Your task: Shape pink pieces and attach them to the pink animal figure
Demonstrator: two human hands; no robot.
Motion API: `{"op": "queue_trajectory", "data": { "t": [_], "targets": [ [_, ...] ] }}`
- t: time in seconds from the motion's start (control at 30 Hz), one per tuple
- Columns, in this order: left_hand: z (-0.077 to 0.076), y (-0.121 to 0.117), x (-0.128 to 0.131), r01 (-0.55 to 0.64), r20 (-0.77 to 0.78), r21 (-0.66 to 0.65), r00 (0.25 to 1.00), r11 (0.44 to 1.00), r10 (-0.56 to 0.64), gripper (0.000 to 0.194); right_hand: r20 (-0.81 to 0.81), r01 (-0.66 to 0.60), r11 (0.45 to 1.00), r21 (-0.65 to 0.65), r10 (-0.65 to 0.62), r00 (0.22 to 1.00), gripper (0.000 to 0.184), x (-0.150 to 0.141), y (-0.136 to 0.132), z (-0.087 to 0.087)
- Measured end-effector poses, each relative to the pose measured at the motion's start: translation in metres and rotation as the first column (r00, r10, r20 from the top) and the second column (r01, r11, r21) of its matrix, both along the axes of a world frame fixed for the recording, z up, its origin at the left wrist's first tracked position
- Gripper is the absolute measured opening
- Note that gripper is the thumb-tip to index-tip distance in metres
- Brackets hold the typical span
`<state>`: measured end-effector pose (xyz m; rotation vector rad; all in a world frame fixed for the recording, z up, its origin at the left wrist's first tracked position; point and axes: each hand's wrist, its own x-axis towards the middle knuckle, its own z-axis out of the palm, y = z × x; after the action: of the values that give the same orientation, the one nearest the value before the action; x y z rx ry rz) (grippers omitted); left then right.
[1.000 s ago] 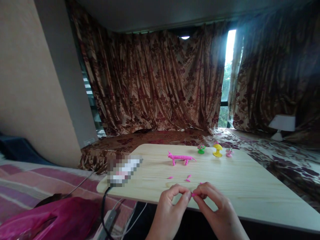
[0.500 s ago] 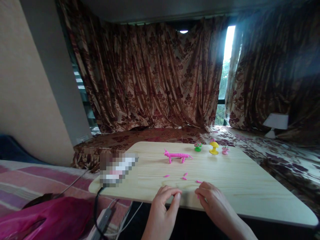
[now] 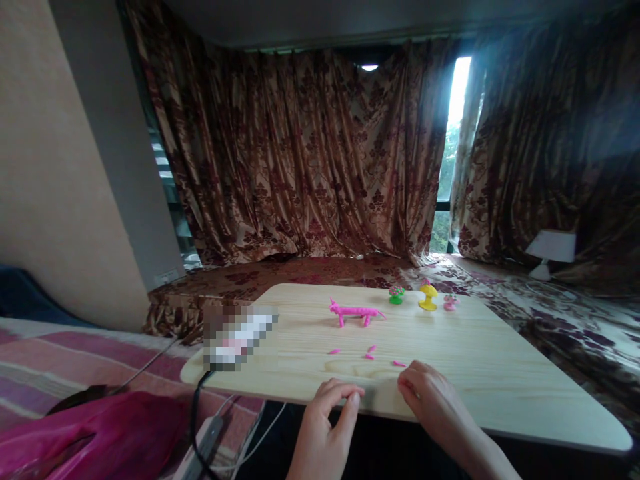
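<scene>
My left hand (image 3: 327, 417) rests at the front edge of the pale wooden table (image 3: 480, 360), its fingers loosely bent and apart with nothing in them. Beside it, my right hand (image 3: 431, 400) lies on the table with its fingers curled under; whatever they may hold is hidden. Several small pink clay bits (image 3: 370, 353) lie just beyond my hands, one (image 3: 399, 364) close to my right fingers. Farther back stands a pink clay animal (image 3: 355, 312). Behind it are a green figure (image 3: 396, 294), a yellow mushroom figure (image 3: 428, 297) and a small pink figure (image 3: 450, 303).
A pixelated object (image 3: 239, 337) sits at the table's left corner, and a black cable (image 3: 196, 420) hangs from there. A magenta bag (image 3: 100, 433) lies at the lower left on a striped cover. Patterned curtains (image 3: 310, 160) and a white lamp (image 3: 550, 250) stand behind.
My hands were pinching a pink bit together above the table edge. They have parted and dropped to the table. The pink bit no longer shows.
</scene>
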<state>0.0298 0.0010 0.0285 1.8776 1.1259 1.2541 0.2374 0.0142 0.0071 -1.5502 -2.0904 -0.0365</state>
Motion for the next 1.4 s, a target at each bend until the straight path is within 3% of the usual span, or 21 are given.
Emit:
{"op": "queue_trajectory", "data": {
  "t": [0.2, 0.43, 0.53, 0.63, 0.77, 0.93, 1.17, 1.4],
  "targets": [
    [-0.004, 0.0, -0.001, -0.017, 0.011, -0.003, 1.0, 1.0, 0.017, 0.02, -0.003, -0.015, 1.0, 0.018, 0.015, 1.0, 0.022, 0.008, -0.017, -0.003],
    [-0.002, -0.004, 0.003, 0.001, 0.011, 0.003, 1.0, 1.0, -0.001, 0.021, 0.066, 0.027, 0.991, 0.128, -0.036, 0.997, 0.046, 0.005, -0.023, -0.017],
    [-0.003, -0.003, 0.001, -0.018, 0.003, -0.009, 1.0, 1.0, 0.018, 0.021, 0.166, -0.028, 0.973, 0.227, -0.011, 0.986, 0.058, 0.009, -0.03, -0.028],
    [-0.005, -0.004, 0.005, -0.001, 0.005, -0.014, 1.0, 1.0, 0.001, 0.021, 0.268, -0.084, 0.952, 0.294, 0.002, 0.963, 0.053, 0.007, -0.036, -0.031],
    [-0.005, -0.007, 0.007, 0.043, 0.004, -0.009, 0.999, 0.999, -0.043, 0.02, 0.321, -0.043, 0.948, 0.316, -0.064, 0.945, 0.044, 0.007, -0.034, -0.031],
    [-0.007, -0.004, 0.001, -0.031, 0.003, -0.021, 1.0, 0.999, 0.031, 0.021, 0.378, -0.06, 0.935, 0.348, -0.082, 0.922, 0.048, 0.014, -0.038, -0.04],
    [-0.007, -0.005, 0.007, 0.039, -0.012, 0.003, 0.999, 0.999, -0.039, 0.019, 0.317, -0.045, 0.954, 0.296, -0.053, 0.947, 0.048, -0.002, -0.034, -0.036],
    [-0.008, -0.003, -0.003, -0.026, 0.023, -0.051, 0.999, 0.998, 0.027, 0.021, 0.358, -0.024, 0.929, 0.369, -0.118, 0.926, 0.056, 0.023, -0.047, -0.05]
  ]
}}
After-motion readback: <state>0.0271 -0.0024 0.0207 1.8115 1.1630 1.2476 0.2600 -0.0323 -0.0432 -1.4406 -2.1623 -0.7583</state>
